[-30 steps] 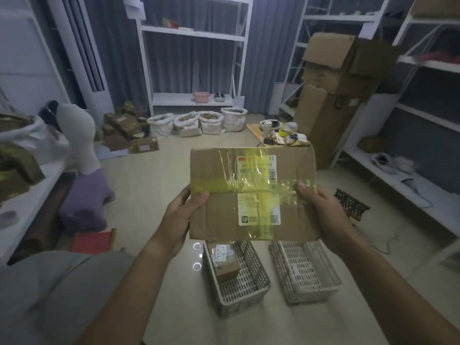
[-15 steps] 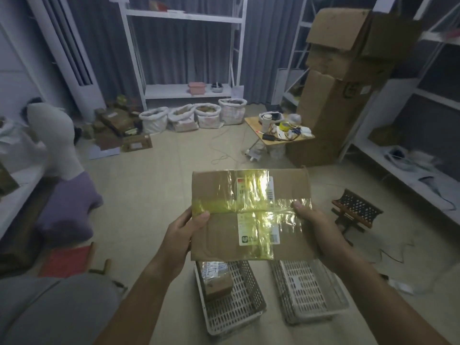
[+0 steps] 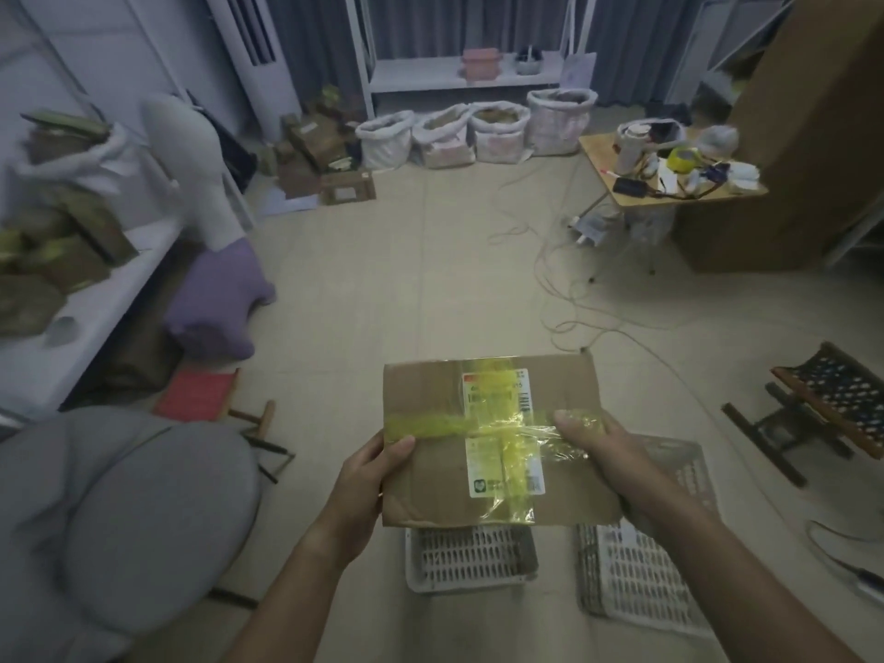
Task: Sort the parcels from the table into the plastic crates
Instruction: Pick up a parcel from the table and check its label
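Head view: holding a flat cardboard parcel [image 3: 492, 442] up in the air with both hands, above two plastic crates on the floor. Left hand [image 3: 370, 476] gripping the parcel's left edge, thumb lying on the top face at the end of the yellow tape [image 3: 430, 425], fingers hidden underneath. Right hand [image 3: 605, 452] gripping the right edge, thumb pressing on the crinkled tape near the middle, other fingers out of sight below. Showing a white shipping label [image 3: 502, 433] on the parcel's upper face, crossed by yellow tape running both ways. Hanging directly over the left crate [image 3: 466, 557], covering its far part; contents of that crate not visible. Right crate [image 3: 641, 581] sitting just beside it on the floor, partly hidden behind the right forearm. Lying along the left side, a white bench [image 3: 71, 337] carrying more brown parcels [image 3: 67, 246]. Standing near it, a pale mannequin head [image 3: 191, 169] and a purple cushion [image 3: 215, 303]. Lined up at the far wall, four white sacks [image 3: 478, 131]. Trailing across the floor, loose cables [image 3: 555, 279] near a small wooden table [image 3: 669, 174].
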